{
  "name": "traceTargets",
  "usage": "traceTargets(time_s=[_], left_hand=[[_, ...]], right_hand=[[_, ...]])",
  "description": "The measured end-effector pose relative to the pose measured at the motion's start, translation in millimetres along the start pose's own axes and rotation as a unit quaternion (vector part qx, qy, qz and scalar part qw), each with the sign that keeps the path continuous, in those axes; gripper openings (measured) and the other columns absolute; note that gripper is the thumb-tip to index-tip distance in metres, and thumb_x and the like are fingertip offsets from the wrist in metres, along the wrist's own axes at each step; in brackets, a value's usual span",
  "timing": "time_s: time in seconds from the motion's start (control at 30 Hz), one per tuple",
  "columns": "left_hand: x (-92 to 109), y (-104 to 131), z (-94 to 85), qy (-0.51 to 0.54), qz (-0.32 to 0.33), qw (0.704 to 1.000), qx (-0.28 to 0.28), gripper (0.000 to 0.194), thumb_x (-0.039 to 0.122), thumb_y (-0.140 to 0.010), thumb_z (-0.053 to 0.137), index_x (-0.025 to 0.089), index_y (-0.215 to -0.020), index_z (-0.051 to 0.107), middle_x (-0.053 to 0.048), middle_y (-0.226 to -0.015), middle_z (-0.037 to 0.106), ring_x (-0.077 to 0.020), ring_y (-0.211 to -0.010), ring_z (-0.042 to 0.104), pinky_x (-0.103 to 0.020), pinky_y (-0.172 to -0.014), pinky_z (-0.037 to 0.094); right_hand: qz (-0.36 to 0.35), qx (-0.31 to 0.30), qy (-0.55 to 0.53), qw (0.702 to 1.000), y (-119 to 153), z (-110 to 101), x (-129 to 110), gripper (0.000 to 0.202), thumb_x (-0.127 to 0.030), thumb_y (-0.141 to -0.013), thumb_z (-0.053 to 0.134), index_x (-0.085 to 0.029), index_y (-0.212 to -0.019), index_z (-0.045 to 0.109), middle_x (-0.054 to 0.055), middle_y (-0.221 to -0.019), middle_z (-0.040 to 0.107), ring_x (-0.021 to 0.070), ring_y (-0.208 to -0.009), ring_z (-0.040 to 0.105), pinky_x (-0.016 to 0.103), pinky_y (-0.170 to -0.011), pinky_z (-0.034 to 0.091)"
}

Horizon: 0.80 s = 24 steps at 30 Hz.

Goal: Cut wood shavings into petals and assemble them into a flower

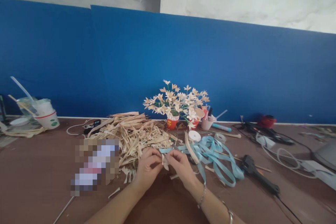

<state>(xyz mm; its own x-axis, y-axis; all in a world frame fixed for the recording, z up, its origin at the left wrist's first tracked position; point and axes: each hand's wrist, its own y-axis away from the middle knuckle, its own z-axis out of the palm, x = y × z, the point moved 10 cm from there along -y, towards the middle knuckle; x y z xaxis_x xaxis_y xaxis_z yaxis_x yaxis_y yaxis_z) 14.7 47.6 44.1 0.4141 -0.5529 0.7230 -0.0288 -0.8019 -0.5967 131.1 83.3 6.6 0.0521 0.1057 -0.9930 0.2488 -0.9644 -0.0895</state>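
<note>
My left hand (149, 165) and my right hand (181, 165) meet low in the middle of the head view, fingertips close together. Between the pinched fingers is a small cream petal-like piece (165, 163); the fingers partly cover it. Light blue ribbon (216, 157) lies in loose loops to the right of my right hand, and a short length of it shows just behind the fingertips. A heap of dry, pale husk strips (141, 129) spreads behind and left of my left hand. One wider husk strip (191, 148) rests behind my right hand.
Cream artificial flowers stand in red pots (172, 123) by the blue partition (126, 59). Nearby are a white ribbon roll (194, 136) and a cup of pens (207, 124). Right lie a black corded tool (259, 175) and cables; left are a blurred-out object (96, 166) and a white tub (48, 119).
</note>
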Motion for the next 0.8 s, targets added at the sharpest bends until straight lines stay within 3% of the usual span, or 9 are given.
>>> traceTargets(time_s=[0.1,0.37,0.8], left_hand=[[-4.2,0.2,4.2,0.021,-0.014,1.000,-0.014,0.013,0.016,-0.069,0.063,0.019,-0.056,0.062,-0.003,-0.072,0.059,-0.0169,-0.074,0.055,-0.028,-0.070,0.043],[-21.1,4.6,15.9,0.109,-0.060,0.991,-0.045,0.016,0.021,-0.069,0.065,0.017,-0.056,0.059,-0.003,-0.069,0.057,-0.0156,-0.072,0.054,-0.025,-0.066,0.042],[-13.2,0.9,6.1,0.102,-0.036,0.994,-0.011,0.021,0.017,-0.070,0.060,0.017,-0.052,0.050,-0.001,-0.068,0.054,-0.0147,-0.070,0.051,-0.025,-0.066,0.040]], right_hand=[[0.028,-0.016,-0.047,0.998,0.9,1.6,5.7,0.021,-0.033,-0.069,0.059,-0.017,-0.058,0.051,-0.005,-0.052,0.047,0.0086,-0.049,0.042,0.020,-0.047,0.034],[-0.008,-0.059,-0.083,0.995,2.0,5.3,-3.3,0.015,-0.029,-0.070,0.061,-0.016,-0.063,0.056,-0.003,-0.058,0.054,0.0094,-0.054,0.047,0.021,-0.054,0.038],[0.051,-0.066,-0.075,0.994,2.7,6.9,7.9,0.021,-0.034,-0.067,0.063,-0.017,-0.060,0.052,-0.005,-0.051,0.046,0.0066,-0.045,0.036,0.019,-0.042,0.026]])
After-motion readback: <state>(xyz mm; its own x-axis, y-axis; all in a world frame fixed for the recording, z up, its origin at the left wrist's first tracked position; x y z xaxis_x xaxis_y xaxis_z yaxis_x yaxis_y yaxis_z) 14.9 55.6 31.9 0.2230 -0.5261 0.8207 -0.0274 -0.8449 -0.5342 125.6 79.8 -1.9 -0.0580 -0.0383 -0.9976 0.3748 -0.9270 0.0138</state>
